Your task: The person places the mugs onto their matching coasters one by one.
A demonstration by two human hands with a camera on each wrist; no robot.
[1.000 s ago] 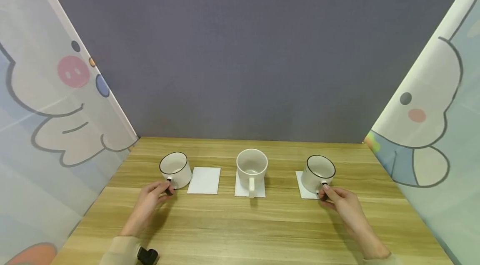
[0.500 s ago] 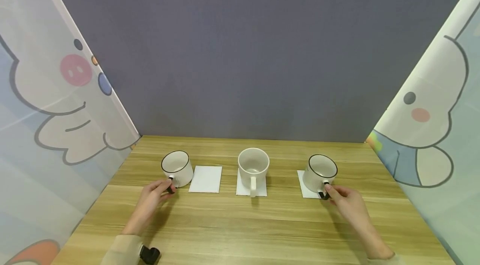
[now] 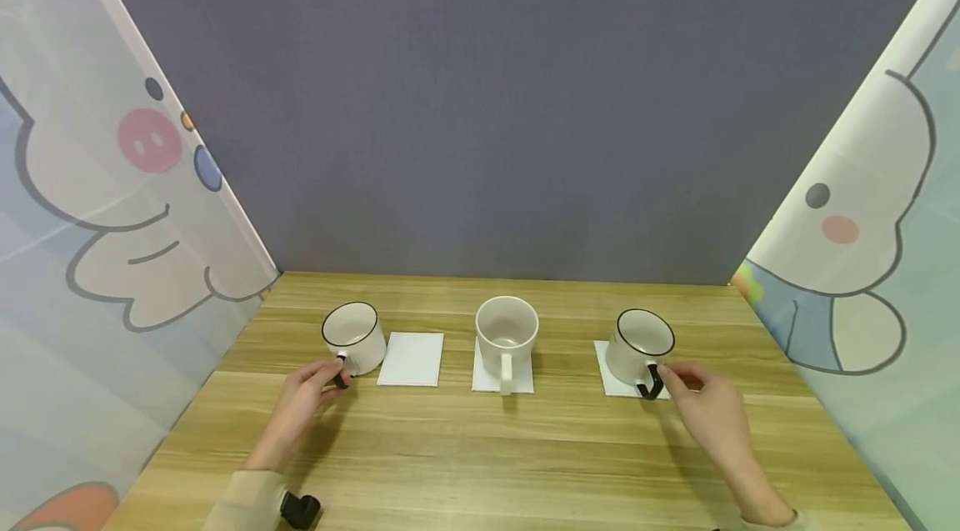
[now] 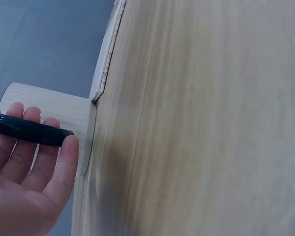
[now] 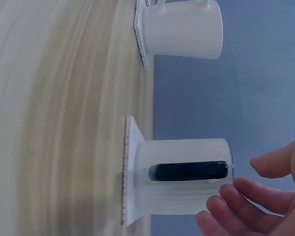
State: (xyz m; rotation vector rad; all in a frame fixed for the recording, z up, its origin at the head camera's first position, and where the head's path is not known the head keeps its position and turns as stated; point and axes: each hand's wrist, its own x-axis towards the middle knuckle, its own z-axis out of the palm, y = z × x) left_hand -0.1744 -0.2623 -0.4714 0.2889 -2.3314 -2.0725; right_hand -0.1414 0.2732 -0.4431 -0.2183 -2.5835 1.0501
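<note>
Right hand (image 3: 712, 413) let go of nearby coastered mug (image 3: 628, 361), fingers loose; left hand (image 3: 298, 399) grips other mug (image 3: 364, 353), still off bare coaster (image 3: 412, 359) tho.

In our left hand (image 4: 29, 194) we hold the black handle (image 4: 32, 130); the mug (image 4: 71, 110) sits just past the fingers (image 4: 64, 162), a coaster (image 4: 105, 54) farther beyond them.
</note>
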